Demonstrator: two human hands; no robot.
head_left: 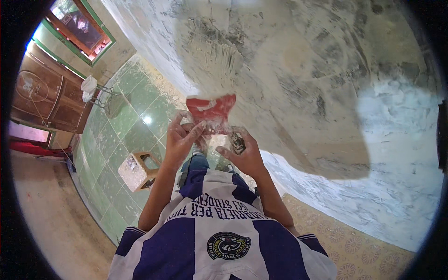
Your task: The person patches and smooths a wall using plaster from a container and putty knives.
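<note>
In front of my body, my left hand grips a flat red scraper by its narrower lower part, thumb laid across it. White putty is smeared over the scraper's face, and its wide edge points away from me. Close at its right side is my right hand, fingers curled and thumb pointing left. A small dark-and-grey patch shows between that thumb and the fingers; I cannot make out what it is. Whitish residue coats the fingers of both hands.
A wall with patchy grey and white plaster rises ahead and to the right. On the green tiled floor, a splattered stool stands at left. Farther off are a metal-legged chair, a wooden door and a green-framed window.
</note>
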